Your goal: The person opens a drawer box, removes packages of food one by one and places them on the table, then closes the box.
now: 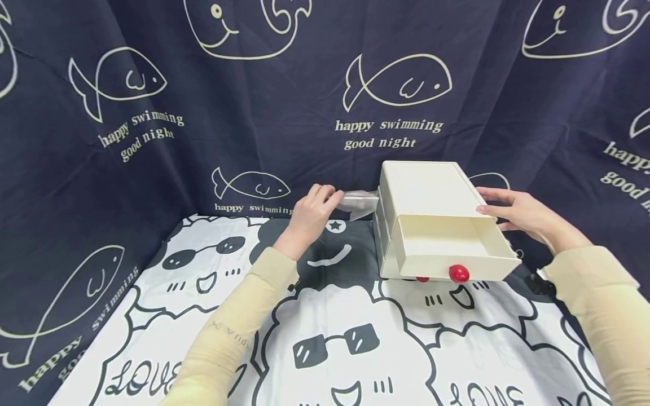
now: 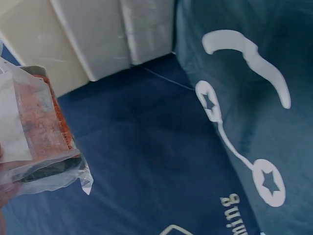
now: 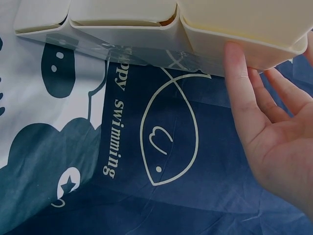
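My left hand (image 1: 311,217) pinches a clear plastic packet (image 1: 359,203) beside the left wall of a cream drawer cabinet (image 1: 426,186). In the left wrist view, something flat and orange-red with a dark edge shows inside the packet (image 2: 44,117). The cabinet's top drawer (image 1: 452,242) is pulled out and bare inside, with a round red knob (image 1: 459,273) on its front. My right hand (image 1: 518,211) touches the cabinet's right side near the top. Its extended fingers (image 3: 239,83) lie along that side in the right wrist view.
Below the pulled-out drawer, another red knob (image 1: 422,279) peeks out. The cabinet stands on a black-and-white cartoon cloth (image 1: 350,304), close to a dark blue fish-print curtain (image 1: 284,113) behind it.
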Demonstrator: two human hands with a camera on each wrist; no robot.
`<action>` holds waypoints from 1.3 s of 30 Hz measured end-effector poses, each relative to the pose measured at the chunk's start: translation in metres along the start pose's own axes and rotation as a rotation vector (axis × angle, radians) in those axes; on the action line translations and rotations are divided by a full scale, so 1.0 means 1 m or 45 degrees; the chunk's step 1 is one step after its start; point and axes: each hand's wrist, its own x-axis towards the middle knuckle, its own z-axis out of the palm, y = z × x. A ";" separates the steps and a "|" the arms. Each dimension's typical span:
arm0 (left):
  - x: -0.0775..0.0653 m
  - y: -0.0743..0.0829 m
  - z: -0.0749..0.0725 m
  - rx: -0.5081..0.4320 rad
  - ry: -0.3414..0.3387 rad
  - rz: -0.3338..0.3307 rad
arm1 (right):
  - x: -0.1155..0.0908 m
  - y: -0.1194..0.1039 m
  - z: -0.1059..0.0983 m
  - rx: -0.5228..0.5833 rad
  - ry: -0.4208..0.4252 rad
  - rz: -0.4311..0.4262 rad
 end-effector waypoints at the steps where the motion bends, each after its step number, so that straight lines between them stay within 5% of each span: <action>1: -0.002 -0.001 0.003 0.002 -0.010 -0.001 | 0.000 0.000 0.000 -0.001 0.001 0.000; 17: -0.031 -0.014 0.041 0.013 -0.119 -0.023 | 0.001 -0.001 0.001 -0.022 0.000 -0.006; 25: -0.043 -0.018 0.060 0.136 -0.240 0.036 | 0.002 0.003 -0.001 -0.055 0.001 0.006; 39: -0.059 -0.019 0.084 0.172 -0.498 -0.031 | -0.001 0.001 -0.002 -0.049 0.003 0.000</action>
